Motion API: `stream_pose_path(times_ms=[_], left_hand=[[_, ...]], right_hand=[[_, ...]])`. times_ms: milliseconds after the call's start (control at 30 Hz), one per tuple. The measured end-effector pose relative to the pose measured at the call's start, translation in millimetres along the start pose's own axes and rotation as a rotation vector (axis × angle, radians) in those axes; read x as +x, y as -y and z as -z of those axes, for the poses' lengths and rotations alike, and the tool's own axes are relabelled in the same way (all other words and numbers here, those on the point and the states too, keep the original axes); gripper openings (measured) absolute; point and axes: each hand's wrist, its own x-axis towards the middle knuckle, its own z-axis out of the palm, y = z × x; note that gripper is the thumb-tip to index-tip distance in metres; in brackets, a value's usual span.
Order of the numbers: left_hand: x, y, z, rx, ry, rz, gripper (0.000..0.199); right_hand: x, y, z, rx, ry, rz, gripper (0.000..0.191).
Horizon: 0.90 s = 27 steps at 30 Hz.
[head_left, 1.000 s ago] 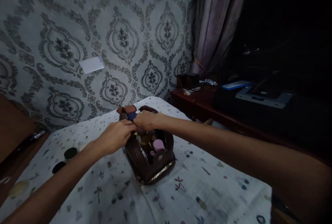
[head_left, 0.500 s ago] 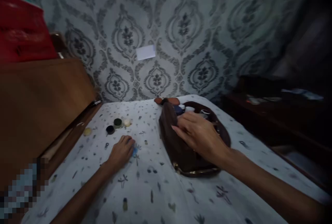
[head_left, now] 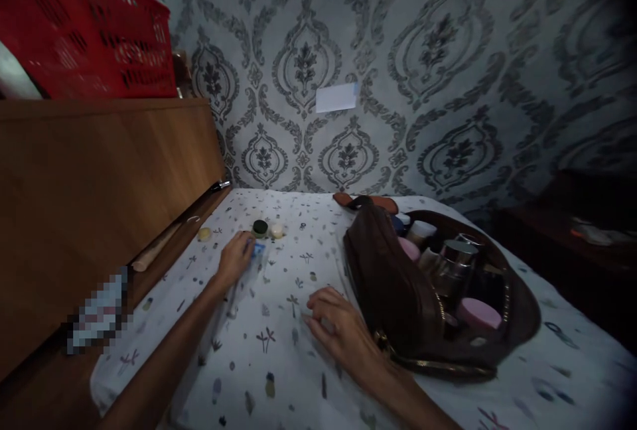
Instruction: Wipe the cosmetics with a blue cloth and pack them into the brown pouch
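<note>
My left hand is closed on a small blue item at the left of the patterned sheet. Just beyond it stand a small dark-lidded jar and a cream-coloured jar; a yellowish one lies farther left. Low over the sheet, left of the brown bag, my right hand has its fingers curled and slightly apart, with nothing visible in them. The brown bag is unzipped and holds several cosmetics, among them a pink-lidded jar and a silver-capped jar.
A brown strapped item lies behind the bag. On the left, a red basket sits on a wooden cabinet. Patterned wallpaper rises behind the bed, and dark furniture is at the right.
My right hand has left the bag and moved down and left over the sheet. My left hand has moved forward with the blue item, toward the jars. The view has turned left.
</note>
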Motion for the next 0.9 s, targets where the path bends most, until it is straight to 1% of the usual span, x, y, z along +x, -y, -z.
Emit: stream_pose_path(times_ms=[100, 167, 233, 367, 433, 500, 567, 600, 633, 667, 733, 800, 867, 900], left_hand=[[20.3, 13.6, 2.3, 0.019, -0.027, 0.044, 0.033], [34.4, 13.3, 0.9, 0.038, -0.004, 0.026, 0.035], [47.4, 7.9, -1.9, 0.058, 0.050, -0.017, 0.036], [66.1, -4.7, -7.2, 0.096, 0.187, -0.080, 0.047], [71.7, -7.7, -8.6, 0.115, 0.224, -0.082, 0.043], [73.7, -9.2, -8.5, 0.130, 0.226, -0.088, 0.039], [69.9, -12.1, -6.7, 0.143, 0.215, -0.102, 0.039], [65.4, -15.0, -5.5, 0.113, 0.197, -0.107, 0.040], [59.3, -19.4, -4.4, 0.042, 0.173, -0.112, 0.042], [51.8, -25.3, -3.8, -0.070, 0.149, -0.115, 0.044], [33.7, -41.6, -4.8, -0.393, 0.116, -0.103, 0.047], [13.7, -61.6, -8.8, -0.644, 0.156, -0.061, 0.050], [-5.1, -81.1, -13.9, -0.736, 0.190, -0.035, 0.050], [-13.1, -89.2, -16.1, -0.733, 0.182, -0.058, 0.047]], right_hand=[[4.1, -13.9, -21.8, 0.117, -0.020, -0.168, 0.026], [5.6, -19.2, -33.9, 0.174, -0.048, -0.281, 0.028], [4.3, -21.2, -42.7, 0.196, -0.076, -0.356, 0.028], [-2.8, -19.1, -47.2, 0.204, -0.097, -0.409, 0.023], [-5.4, -18.2, -45.0, 0.217, -0.103, -0.436, 0.022], [-6.1, -18.2, -41.9, 0.244, -0.118, -0.459, 0.021], [-5.6, -18.9, -39.0, 0.283, -0.137, -0.473, 0.017], [-5.1, -19.5, -37.9, 0.322, -0.146, -0.479, 0.014], [-4.5, -20.4, -37.2, 0.383, -0.155, -0.489, 0.010], [-3.9, -21.5, -36.7, 0.464, -0.169, -0.505, 0.010], [-2.7, -24.3, -36.5, 0.662, -0.218, -0.556, 0.028], [-1.7, -27.0, -36.4, 0.863, -0.271, -0.606, 0.050], [-1.2, -28.6, -35.6, 1.010, -0.293, -0.625, 0.064], [-1.3, -29.1, -35.1, 1.061, -0.286, -0.628, 0.067]])
